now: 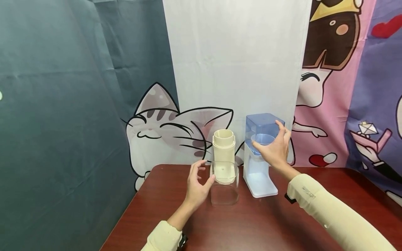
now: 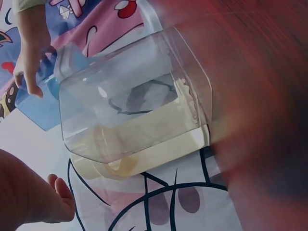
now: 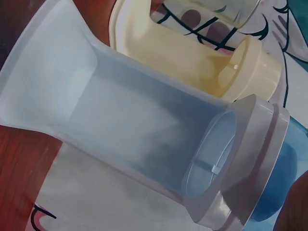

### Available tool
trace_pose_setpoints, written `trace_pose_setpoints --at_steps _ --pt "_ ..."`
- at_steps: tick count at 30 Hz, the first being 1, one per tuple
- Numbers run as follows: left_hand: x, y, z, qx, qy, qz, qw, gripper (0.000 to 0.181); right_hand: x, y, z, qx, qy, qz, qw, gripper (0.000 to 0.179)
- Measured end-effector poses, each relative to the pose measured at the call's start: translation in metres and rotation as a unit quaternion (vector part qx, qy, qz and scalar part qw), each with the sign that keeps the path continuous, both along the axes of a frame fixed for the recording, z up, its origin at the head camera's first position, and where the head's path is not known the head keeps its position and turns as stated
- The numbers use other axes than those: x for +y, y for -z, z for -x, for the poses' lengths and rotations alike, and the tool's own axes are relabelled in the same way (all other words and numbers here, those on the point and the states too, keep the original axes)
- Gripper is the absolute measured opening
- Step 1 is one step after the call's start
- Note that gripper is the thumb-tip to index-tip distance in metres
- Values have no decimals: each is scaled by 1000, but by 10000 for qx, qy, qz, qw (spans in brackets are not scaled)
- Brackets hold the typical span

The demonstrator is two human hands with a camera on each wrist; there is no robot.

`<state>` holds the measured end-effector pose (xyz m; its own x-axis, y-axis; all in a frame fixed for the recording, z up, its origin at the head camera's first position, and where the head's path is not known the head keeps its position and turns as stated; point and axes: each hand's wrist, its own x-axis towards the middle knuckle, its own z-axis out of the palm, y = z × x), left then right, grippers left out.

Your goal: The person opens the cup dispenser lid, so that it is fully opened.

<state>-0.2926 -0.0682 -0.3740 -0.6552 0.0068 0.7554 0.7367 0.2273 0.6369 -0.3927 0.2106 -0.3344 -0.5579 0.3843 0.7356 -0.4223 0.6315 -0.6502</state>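
Note:
A clear plastic container [image 1: 224, 197] stands on the table before a cream-coloured dispenser stand [image 1: 224, 150]. Just left of the container is my left hand [image 1: 198, 184], fingers spread and softly bent. In the left wrist view a gap shows between this hand [image 2: 36, 192] and the container [image 2: 130, 103]. To the right, a see-through blue box [image 1: 263, 122] tops a white dispenser stand [image 1: 259, 183]. My right hand [image 1: 276, 148] holds the blue box, thumb at its left front corner and fingers at its right side. The right wrist view shows mostly the white stand [image 3: 130, 115].
The dark red wooden table [image 1: 220, 226] reaches back to a printed curtain [image 1: 238, 52] close behind both stands. The white stand is right beside the cream one.

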Motion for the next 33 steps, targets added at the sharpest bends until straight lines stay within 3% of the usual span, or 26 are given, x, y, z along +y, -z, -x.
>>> trace_pose_setpoints --at_steps 5,8,21,25,33 --pt "-3 15 16 -15 14 144 9999 56 -1 0 -14 242 -219 39 9995 107" --pt "-4 25 24 -10 11 206 9998 58 -2 0 -26 152 -357 73 9992 107" --pt "9 22 13 -109 372 553 9977 61 5 0 -75 404 -656 -31 9970 106" --pt "14 19 4 -269 681 737 9946 61 7 0 -93 395 -666 -29 9970 106" --pt "22 12 -15 -329 1366 1300 9815 61 10 -2 -131 338 -1181 77 9924 111"
